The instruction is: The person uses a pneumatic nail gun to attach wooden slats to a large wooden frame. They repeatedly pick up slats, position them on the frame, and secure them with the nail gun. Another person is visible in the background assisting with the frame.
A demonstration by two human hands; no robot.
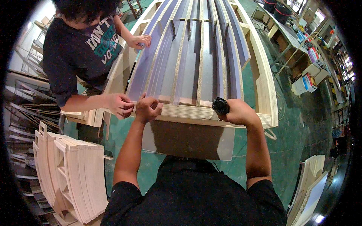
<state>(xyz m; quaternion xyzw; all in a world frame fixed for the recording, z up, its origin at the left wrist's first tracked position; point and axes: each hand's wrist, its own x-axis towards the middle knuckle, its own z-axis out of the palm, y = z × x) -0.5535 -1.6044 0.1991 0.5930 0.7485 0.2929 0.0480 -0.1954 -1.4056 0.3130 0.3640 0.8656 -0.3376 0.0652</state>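
A green workshop floor [256, 162] spreads around me, with an open strip between the right edge of the wooden frame [181, 113] and the long workbench [288, 39] farther off. My left side is tighter: a co-worker [81, 56] stands right up against the frame's edge, and a stack of curved wooden pieces [85, 177] sits behind, toward my lower left. Boards [311, 184] lean at my lower right. A pale sheet [225, 150] lies below the frame's near rail, partly in shadow.

I have one black tool [220, 106] clenched in my right hand [240, 113], its round end poking out leftward over the near rail, toward the right corner. My left hand [148, 109] is at the left end of that rail, fingers bent; I cannot tell whether they pinch anything. Just beside it is one of the co-worker's two hands [122, 106]; the other is farther up, at the long side. Inside the frame I count at least five lengthwise ribs [200, 64] with speckled edges. Two dark buckets [283, 13] stand on the bench. White and teal lettering crosses the co-worker's dark shirt, and a small box [310, 82] near the bench carries coloured print.
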